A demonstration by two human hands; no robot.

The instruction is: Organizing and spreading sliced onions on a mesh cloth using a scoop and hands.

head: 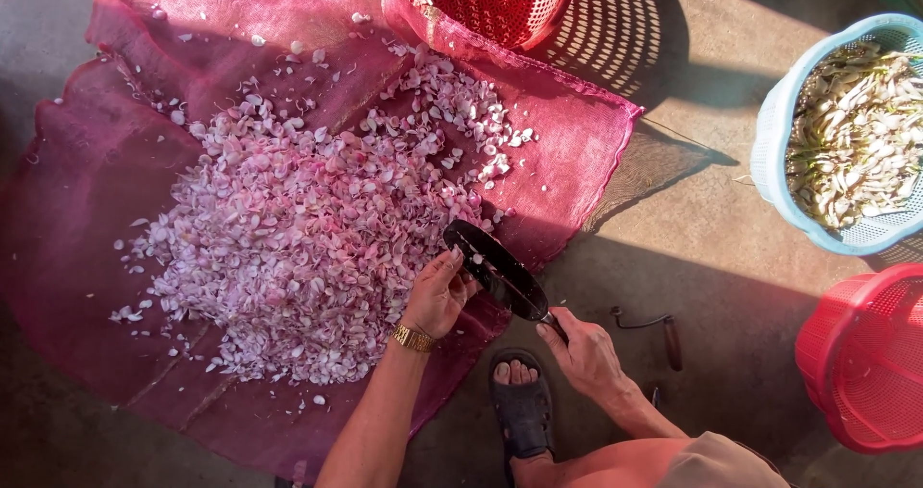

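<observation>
My right hand [583, 353] grips the handle end of a dark curved blade [500, 272] that points up and left over the red mesh cloth [87, 190]. My left hand [437, 291], with a gold watch at the wrist, touches the blade's left side with its fingertips at the edge of a wide heap of pink and white petal pieces [308, 228]. Whether the left fingers pinch something against the blade is hidden. My sandalled foot [519, 401] rests on the floor just below the blade.
A red perforated basket [490, 2] stands at the top on the cloth. At the right edge a pale blue basket [769, 151] holds white and green stalk pieces, and another red basket [865, 353] lies below it. A small hooked tool with a wooden handle [663, 329] lies on the concrete floor.
</observation>
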